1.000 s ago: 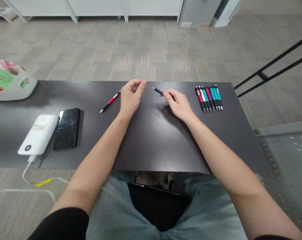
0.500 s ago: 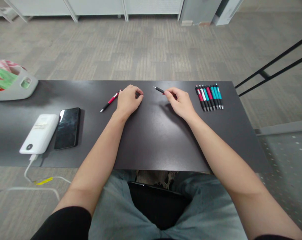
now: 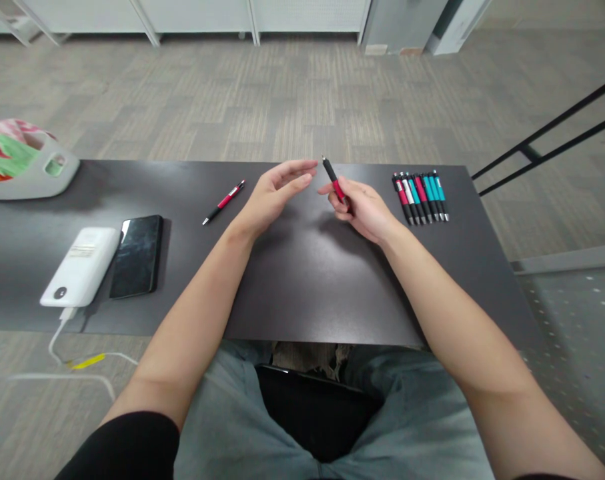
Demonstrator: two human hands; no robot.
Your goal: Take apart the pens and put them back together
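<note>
My right hand (image 3: 363, 208) is closed around a red and black pen (image 3: 335, 181), its tip tilted up and toward the far left. My left hand (image 3: 278, 193) is raised over the desk just left of that pen's tip, fingers stretched out and thumb apart, holding nothing. Left of it, another red and black pen (image 3: 224, 202) lies slantwise on the desk. To the right of my right hand lies a neat row of several pens (image 3: 421, 198) in red, white and teal, all with black grips and side by side.
The dark desk (image 3: 302, 293) carries a black phone (image 3: 136, 257) and a white power bank (image 3: 81, 267) with a cable on the left. A white basket (image 3: 65, 170) with colourful contents stands at the far left. Black metal bars (image 3: 537, 155) rise beyond the right edge.
My right hand has turned, swinging the pen's tip from pointing left to pointing upward and showing its red barrel. My left hand has moved right, opening its fingers, away from the lying pen.
</note>
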